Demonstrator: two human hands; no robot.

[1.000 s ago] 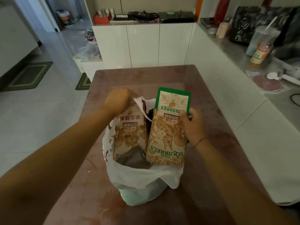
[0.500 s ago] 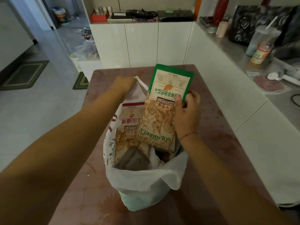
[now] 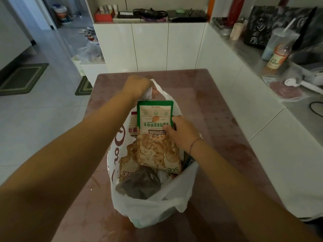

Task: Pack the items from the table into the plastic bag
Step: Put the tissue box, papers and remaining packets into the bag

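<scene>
A white plastic bag (image 3: 153,206) stands open on the reddish-brown table (image 3: 218,105). My left hand (image 3: 138,86) grips the bag's far handle and holds it up. My right hand (image 3: 181,133) holds a green-topped snack pouch (image 3: 155,137) by its right edge; the pouch's lower half sits inside the bag. Beside it on the left is a second snack pouch (image 3: 129,158) with a red-and-white top. A dark wrapped packet (image 3: 139,184) lies at the near side of the bag's mouth.
A white cabinet (image 3: 150,48) with clutter on top stands past the table's far edge. A counter (image 3: 262,55) on the right carries a bottle (image 3: 277,56), a lidded cup and a dark bag. Tiled floor with green mats (image 3: 22,77) lies to the left.
My right hand has pushed the green-topped pouch deeper into the bag. My left hand has lifted the bag's handle farther away and higher.
</scene>
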